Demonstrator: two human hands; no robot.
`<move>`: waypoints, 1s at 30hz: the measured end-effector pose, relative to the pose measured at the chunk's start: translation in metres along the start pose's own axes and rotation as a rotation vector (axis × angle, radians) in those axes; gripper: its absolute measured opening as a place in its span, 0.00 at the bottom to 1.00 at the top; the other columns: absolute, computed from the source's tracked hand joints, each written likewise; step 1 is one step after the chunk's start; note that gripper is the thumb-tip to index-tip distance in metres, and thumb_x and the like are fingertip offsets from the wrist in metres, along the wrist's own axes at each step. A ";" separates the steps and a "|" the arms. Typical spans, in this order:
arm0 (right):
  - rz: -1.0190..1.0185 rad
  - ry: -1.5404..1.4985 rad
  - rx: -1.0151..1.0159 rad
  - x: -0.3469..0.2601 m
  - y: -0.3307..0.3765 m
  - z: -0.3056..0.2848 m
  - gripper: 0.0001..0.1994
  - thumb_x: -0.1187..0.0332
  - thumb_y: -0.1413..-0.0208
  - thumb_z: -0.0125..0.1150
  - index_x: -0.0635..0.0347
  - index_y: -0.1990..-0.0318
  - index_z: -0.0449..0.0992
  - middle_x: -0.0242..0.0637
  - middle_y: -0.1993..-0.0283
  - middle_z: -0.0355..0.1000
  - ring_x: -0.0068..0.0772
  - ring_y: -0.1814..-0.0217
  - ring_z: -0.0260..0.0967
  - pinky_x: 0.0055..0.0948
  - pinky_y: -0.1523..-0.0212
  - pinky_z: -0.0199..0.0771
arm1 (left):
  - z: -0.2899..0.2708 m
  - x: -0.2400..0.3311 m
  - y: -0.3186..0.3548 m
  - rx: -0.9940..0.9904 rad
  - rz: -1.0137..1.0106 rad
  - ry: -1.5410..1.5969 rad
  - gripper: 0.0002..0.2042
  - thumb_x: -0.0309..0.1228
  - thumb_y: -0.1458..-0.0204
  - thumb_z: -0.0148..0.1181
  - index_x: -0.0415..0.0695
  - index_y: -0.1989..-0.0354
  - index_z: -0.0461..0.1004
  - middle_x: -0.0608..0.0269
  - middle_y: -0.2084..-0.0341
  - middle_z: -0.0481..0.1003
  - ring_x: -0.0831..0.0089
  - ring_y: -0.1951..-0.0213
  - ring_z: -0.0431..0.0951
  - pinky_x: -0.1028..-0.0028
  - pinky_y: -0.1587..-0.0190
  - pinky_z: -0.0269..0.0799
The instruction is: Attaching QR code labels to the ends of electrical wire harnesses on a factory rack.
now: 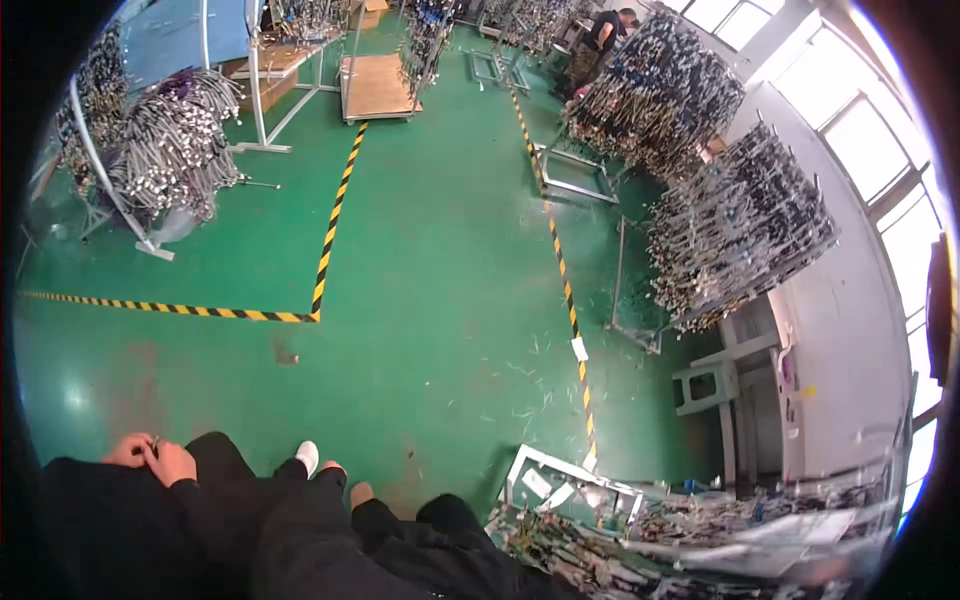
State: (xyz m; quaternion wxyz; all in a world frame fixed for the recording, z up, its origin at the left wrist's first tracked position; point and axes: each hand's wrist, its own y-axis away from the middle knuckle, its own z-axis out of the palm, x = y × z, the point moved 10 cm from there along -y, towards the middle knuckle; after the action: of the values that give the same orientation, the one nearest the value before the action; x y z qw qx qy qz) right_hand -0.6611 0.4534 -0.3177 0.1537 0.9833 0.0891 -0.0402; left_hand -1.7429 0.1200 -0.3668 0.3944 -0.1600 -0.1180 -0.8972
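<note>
Poking up btwn the L hand [127, 451] and R hand [173, 464], about as near to each, is a small dark bit [155, 444], long side prob. up-down, fingers bent close tog., can't tell whose or if pinching.

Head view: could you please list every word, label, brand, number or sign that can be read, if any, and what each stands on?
None can be read.
Floor tape: yellow and black stripes, no legible lettering.
White slip at the right-hand tape: too small to read.
Yellow patch at far right: too small and blurred to read.
</note>
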 end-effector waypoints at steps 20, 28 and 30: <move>0.736 0.090 -0.692 -0.263 -0.767 -0.201 0.30 0.44 0.45 0.46 0.67 0.57 0.79 0.55 0.57 0.77 0.53 0.53 0.75 0.42 0.50 0.73 | 0.198 -0.329 -0.512 -0.165 -0.220 -0.108 0.19 0.46 0.42 0.50 0.43 0.53 0.76 0.47 0.60 0.75 0.51 0.50 0.72 0.53 0.41 0.64; 0.705 0.222 -0.483 -0.321 -1.087 -0.261 0.22 0.53 0.50 0.49 0.63 0.63 0.81 0.53 0.57 0.77 0.52 0.52 0.76 0.44 0.50 0.76 | 0.280 -0.687 -0.851 -0.273 -0.359 -0.518 0.21 0.48 0.43 0.52 0.45 0.51 0.74 0.47 0.57 0.74 0.52 0.47 0.71 0.53 0.40 0.63; 0.758 0.246 -0.476 -0.352 -1.143 -0.293 0.21 0.55 0.52 0.50 0.60 0.60 0.81 0.52 0.55 0.77 0.50 0.51 0.76 0.44 0.50 0.76 | 0.318 -0.763 -0.916 -0.280 -0.411 -0.653 0.22 0.49 0.44 0.52 0.45 0.50 0.74 0.47 0.56 0.74 0.52 0.47 0.70 0.53 0.40 0.63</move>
State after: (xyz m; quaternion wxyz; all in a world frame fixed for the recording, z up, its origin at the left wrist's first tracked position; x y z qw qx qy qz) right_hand -1.2057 1.5577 -0.3391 0.3671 0.8813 -0.2524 0.1573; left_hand -1.8773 1.3442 -0.4423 0.1234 -0.4613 -0.1433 -0.8668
